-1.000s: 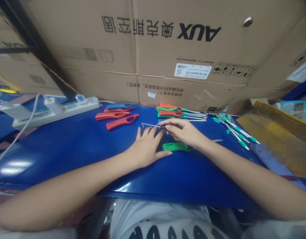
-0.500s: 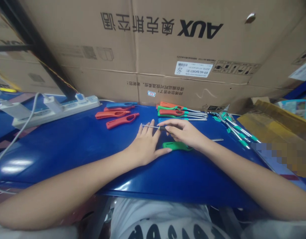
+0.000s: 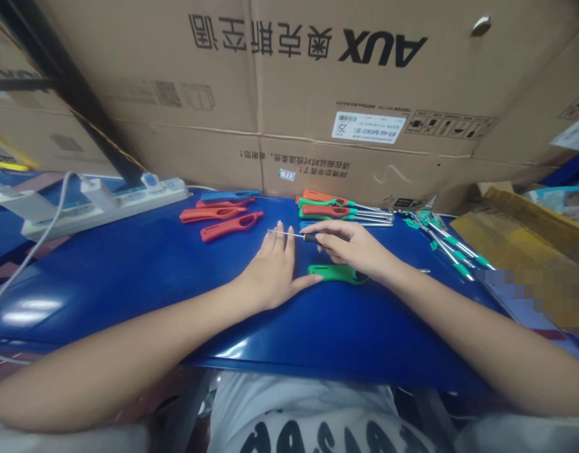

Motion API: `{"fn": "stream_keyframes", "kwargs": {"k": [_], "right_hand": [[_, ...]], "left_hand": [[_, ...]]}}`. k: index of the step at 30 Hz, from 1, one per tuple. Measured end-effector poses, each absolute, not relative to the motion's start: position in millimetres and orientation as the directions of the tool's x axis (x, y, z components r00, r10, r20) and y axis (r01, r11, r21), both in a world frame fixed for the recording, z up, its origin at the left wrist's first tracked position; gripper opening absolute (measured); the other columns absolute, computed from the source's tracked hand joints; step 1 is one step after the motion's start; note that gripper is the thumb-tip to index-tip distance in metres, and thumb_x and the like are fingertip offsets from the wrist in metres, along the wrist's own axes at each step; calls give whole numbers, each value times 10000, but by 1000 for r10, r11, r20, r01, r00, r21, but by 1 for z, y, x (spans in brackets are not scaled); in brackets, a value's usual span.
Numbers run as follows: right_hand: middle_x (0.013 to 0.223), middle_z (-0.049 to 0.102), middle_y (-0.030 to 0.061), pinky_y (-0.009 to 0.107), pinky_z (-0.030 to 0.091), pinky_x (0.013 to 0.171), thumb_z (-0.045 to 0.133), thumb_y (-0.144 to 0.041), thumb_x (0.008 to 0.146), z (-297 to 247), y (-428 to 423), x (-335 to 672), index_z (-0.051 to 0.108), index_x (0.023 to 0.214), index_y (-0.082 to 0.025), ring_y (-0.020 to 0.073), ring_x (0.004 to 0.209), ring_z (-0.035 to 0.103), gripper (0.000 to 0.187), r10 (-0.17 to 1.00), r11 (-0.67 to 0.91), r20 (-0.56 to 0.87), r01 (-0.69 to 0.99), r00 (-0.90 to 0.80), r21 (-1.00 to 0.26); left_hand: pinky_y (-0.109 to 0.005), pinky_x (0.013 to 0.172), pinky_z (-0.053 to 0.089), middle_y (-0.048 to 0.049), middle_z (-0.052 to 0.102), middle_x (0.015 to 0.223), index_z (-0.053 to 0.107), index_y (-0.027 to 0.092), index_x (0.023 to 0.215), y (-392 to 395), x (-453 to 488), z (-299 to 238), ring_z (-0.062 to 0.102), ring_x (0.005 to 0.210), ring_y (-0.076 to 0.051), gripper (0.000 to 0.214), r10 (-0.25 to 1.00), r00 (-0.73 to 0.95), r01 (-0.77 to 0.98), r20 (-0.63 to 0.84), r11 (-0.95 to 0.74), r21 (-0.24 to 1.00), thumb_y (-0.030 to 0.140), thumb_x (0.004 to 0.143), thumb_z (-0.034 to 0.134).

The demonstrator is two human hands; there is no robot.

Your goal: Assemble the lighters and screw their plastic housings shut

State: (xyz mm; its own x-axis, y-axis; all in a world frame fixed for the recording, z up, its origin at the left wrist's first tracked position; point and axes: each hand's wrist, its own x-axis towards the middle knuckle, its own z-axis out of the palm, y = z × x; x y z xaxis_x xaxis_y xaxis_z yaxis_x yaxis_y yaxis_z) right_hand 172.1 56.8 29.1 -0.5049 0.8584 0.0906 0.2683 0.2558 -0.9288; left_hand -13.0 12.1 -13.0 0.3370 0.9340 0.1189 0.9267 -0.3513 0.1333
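My right hand [image 3: 350,250] pinches a thin metal rod with a black collar [image 3: 295,236], held level just above the blue table [image 3: 129,277]. Its tip points left, over the fingertips of my left hand [image 3: 273,272]. That hand lies flat on the table with its fingers stretched out, the thumb reaching toward a green plastic handle [image 3: 334,273]. The green handle lies on the table partly under my right hand.
Red and blue handles [image 3: 223,217] lie at the back left. Assembled red and green tools [image 3: 339,209] sit behind my hands, green-tipped rods [image 3: 447,245] to the right. A white power strip [image 3: 100,202] is at far left. Big cardboard boxes [image 3: 289,94] wall off the back.
My left hand's fingers have drawn closer together and slid slightly forward under the rod's tip. The right hand has shifted the rod a little to the right.
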Motion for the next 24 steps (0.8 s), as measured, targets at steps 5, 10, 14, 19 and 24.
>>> {"fn": "stream_keyframes", "kwargs": {"k": [5, 10, 14, 19, 24], "right_hand": [[646, 545, -31, 243, 367, 521, 569, -319, 881, 28, 57, 172, 744, 1110, -182, 78, 508, 386, 319, 855, 258, 94, 260, -511, -930], [564, 396, -74, 233, 326, 488, 579, -329, 876, 26, 55, 170, 743, 1086, -169, 73, 480, 307, 310, 849, 249, 89, 247, -521, -936], [587, 416, -60, 250, 364, 533, 581, -337, 885, 28, 55, 171, 747, 1097, -170, 87, 516, 364, 317, 855, 242, 82, 254, -512, -936], [605, 446, -53, 228, 313, 487, 575, -331, 898, 27, 58, 173, 739, 1124, -164, 71, 496, 322, 325, 860, 234, 78, 253, -505, -939], [593, 449, -59, 206, 237, 419, 573, -335, 907, 25, 60, 175, 726, 1167, -152, 47, 450, 270, 353, 861, 212, 62, 245, -505, -946]], "left_hand": [[-643, 1201, 191, -345, 87, 1630, 156, -18, 1590, 10, -9, -5, 81, 1537, -453, 1089, 962, 269, 956, 35, -271, 111, 787, 900, 410], [-639, 1213, 160, -297, 63, 1651, 190, 40, 1602, 9, -10, -4, 96, 1534, -455, 1037, 957, 288, 952, 19, -288, 101, 783, 908, 396], [-646, 1212, 157, -277, 90, 1658, 239, 62, 1596, 8, -12, -7, 96, 1534, -458, 981, 946, 318, 943, 61, -322, 87, 760, 925, 397], [-665, 1197, 178, -250, 54, 1671, 195, 114, 1616, 5, -10, -3, 113, 1512, -510, 978, 953, 300, 950, 49, -303, 73, 759, 917, 420], [-632, 1207, 191, -282, 24, 1661, 147, 102, 1621, 5, -8, -1, 79, 1513, -506, 1018, 965, 261, 963, 20, -262, 70, 753, 904, 461]]}}
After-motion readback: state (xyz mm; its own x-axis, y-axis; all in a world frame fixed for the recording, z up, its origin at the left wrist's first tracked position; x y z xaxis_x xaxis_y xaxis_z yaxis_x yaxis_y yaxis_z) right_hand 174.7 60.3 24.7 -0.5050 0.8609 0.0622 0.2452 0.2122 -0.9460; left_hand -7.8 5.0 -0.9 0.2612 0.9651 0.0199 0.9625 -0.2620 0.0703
